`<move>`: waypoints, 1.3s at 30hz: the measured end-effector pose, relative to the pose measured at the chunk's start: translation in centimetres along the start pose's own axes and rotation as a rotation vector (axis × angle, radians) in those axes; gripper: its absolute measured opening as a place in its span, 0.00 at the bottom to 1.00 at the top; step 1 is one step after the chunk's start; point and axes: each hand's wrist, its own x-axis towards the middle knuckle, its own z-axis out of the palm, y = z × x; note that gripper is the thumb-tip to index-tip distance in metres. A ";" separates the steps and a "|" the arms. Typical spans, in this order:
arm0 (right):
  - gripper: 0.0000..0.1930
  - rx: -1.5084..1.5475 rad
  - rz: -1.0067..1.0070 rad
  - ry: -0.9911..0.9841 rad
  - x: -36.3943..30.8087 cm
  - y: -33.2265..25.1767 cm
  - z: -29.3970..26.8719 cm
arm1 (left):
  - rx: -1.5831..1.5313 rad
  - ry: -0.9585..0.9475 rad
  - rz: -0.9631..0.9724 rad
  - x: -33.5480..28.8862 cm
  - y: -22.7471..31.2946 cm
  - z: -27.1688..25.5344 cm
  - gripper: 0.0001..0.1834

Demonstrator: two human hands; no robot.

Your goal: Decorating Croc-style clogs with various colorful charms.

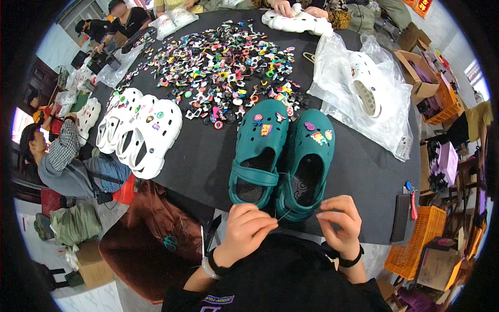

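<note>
A pair of dark green clogs stands in front of me, toes pointing away, with several colourful charms on their tops. The left clog (pixel 254 175) has its strap across the opening; the right clog (pixel 325 143) stands close beside it. My left hand (pixel 243 231) is closed in a pinch on a thin clear thread (pixel 283 215) by the clogs' heels. Near the right clog's heel, my right hand (pixel 341 221) has its thumb and fingers curled together; whatever is between the fingertips is too small to make out.
A heap of loose charms (pixel 223 67) spreads across the dark table (pixel 202 166). White clogs (pixel 150 130) with charms stand at left. Another white clog (pixel 366 86) lies on clear plastic bags at right. Co-workers sit around the table. An orange crate (pixel 416 242) is on the floor at right.
</note>
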 end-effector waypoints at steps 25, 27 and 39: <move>0.08 0.918 0.781 -0.472 -2.2 -1.2 2.7 | -0.033 -0.276 0.205 -1.6 2.9 -0.7 0.14; 0.06 1.033 0.782 -0.451 -2.3 -1.1 2.4 | -0.006 -0.242 0.187 -1.9 2.4 -0.5 0.14; 0.09 0.950 0.774 -0.500 -2.6 -1.4 4.1 | -0.444 0.380 -0.693 -16.4 -8.8 -3.2 0.08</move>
